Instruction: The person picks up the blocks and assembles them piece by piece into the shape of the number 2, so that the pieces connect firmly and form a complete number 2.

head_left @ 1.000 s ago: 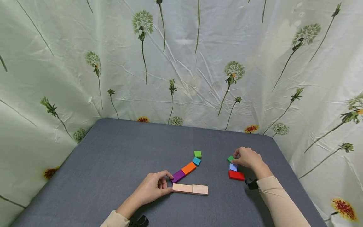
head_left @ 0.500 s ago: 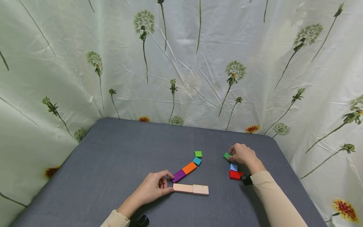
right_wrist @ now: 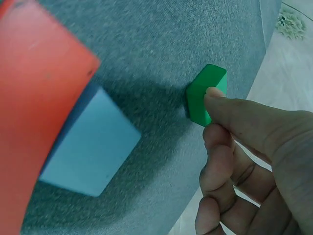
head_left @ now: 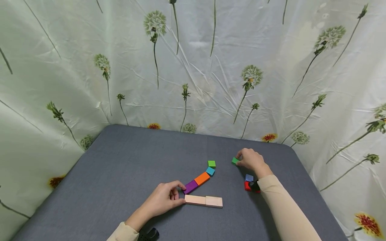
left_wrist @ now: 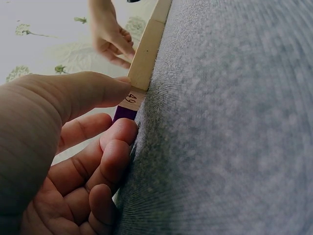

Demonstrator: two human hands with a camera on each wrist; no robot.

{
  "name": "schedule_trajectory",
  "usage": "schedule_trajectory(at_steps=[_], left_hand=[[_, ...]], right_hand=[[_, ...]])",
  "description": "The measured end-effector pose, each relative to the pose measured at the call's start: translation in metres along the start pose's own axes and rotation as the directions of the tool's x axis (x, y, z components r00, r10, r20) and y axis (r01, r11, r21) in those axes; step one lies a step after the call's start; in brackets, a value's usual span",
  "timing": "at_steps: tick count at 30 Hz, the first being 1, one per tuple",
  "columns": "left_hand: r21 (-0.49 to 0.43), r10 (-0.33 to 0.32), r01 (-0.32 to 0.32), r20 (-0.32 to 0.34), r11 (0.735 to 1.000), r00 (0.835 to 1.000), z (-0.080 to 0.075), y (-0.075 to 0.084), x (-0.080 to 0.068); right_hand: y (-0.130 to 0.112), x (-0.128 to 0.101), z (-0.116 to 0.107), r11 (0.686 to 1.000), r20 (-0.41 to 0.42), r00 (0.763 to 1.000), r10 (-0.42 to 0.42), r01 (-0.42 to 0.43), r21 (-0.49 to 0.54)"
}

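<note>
Dark-green block [right_wrist: 199,96] in right hand [head_left: 251,159]

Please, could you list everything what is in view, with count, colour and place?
Wooden planks: 2, pale, end to end, nearest the person
Purple block: 1, purple, beyond the planks' left end
Orange block: 1, orange, after the purple one
Teal block: 1, teal, after the orange one
Lime block: 1, light green, beyond the teal one
Green block: 1, darker green, in the right hand
Blue block: 1, blue, right side
Red block: 1, red, beside the blue one
Tabletop: 1, grey, under the blocks
Floral sheet: white with flowers, behind the table
Wrist devices: 2, black, at the wrists
Sleeves: 2, beige, on the arms
Left hand: 1, at the purple block and near plank
Right hand: 1, pinching the green block
</note>
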State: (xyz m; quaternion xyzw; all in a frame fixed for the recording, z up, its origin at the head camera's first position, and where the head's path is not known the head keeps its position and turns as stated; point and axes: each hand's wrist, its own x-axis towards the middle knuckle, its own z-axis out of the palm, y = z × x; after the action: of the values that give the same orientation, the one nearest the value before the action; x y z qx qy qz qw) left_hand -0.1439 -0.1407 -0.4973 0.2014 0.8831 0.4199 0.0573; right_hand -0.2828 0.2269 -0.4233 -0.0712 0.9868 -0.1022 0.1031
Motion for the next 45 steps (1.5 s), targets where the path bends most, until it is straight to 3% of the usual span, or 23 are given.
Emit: schedule_trajectory(at_steps=[27, 45], left_hand=[[-0.004, 0.003, -0.003, -0.005, 1.0, 1.0, 0.0, 0.0, 0.0], [-0.015, 0.009, -0.009, -0.004, 1.0, 1.0, 0.0, 0.0, 0.0]], right_hand=[[-0.036, 0.029, 0.011, 0.996, -0.004, 0.996, -0.088, 0.088, -0.016], [-0.05, 0.037, 0.02, 0.985, -0.001, 0.991, -0.134, 0.134, 0.11]])
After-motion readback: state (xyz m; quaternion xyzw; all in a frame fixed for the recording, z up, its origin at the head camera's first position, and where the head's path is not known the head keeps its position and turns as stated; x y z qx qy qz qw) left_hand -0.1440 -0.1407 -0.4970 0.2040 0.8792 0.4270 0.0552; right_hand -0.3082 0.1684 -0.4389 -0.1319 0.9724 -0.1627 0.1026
